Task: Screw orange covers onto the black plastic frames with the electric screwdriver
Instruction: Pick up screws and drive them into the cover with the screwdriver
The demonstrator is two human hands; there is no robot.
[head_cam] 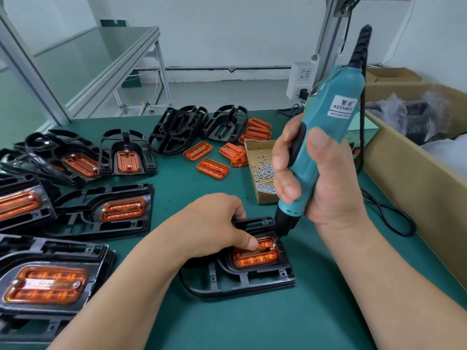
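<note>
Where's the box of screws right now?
Head view, right of centre: the cardboard screw box sits behind the right hand, right of the loose orange covers.

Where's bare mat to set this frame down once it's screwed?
Bare mat lies at the near edge, below the worked frame; another patch between loose orange covers and left hand. Left side is crowded with finished frames.

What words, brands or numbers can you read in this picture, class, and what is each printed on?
"KEENW", its end cut off at the curve: white label on the screwdriver.
Characters above that word and the small line below it: too blurred to read.
Marks on the finished cover at lower left: too blurred to read.
</note>
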